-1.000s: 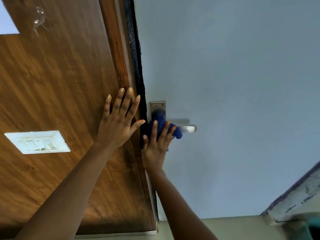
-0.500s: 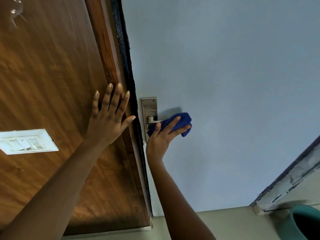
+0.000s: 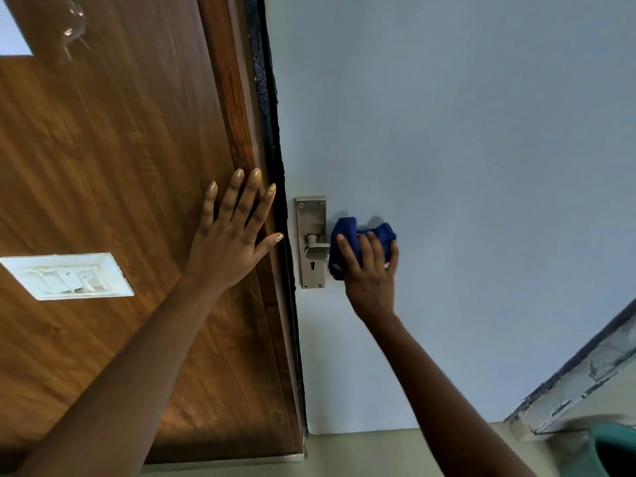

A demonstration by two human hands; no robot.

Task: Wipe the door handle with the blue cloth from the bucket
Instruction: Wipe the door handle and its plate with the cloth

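A steel door handle (image 3: 316,246) sits on a backplate with a keyhole, fixed to the pale blue door (image 3: 447,166). My right hand (image 3: 370,273) grips the blue cloth (image 3: 354,241), which is wrapped around the lever's outer part and hides it. Only the lever's root near the plate shows. My left hand (image 3: 234,235) lies flat with fingers spread on the wooden frame (image 3: 137,166), just left of the door's dark edge. The teal bucket (image 3: 612,449) shows at the bottom right corner.
A white switch plate (image 3: 69,277) is mounted on the wood panel at the left. A chipped white ledge (image 3: 585,373) runs diagonally at the lower right above the bucket. Pale floor (image 3: 378,452) lies below the door.
My right hand has slid the blue cloth outward along the lever, away from the backplate, which now shows fully with its keyhole. My left hand has stayed pressed on the wooden frame.
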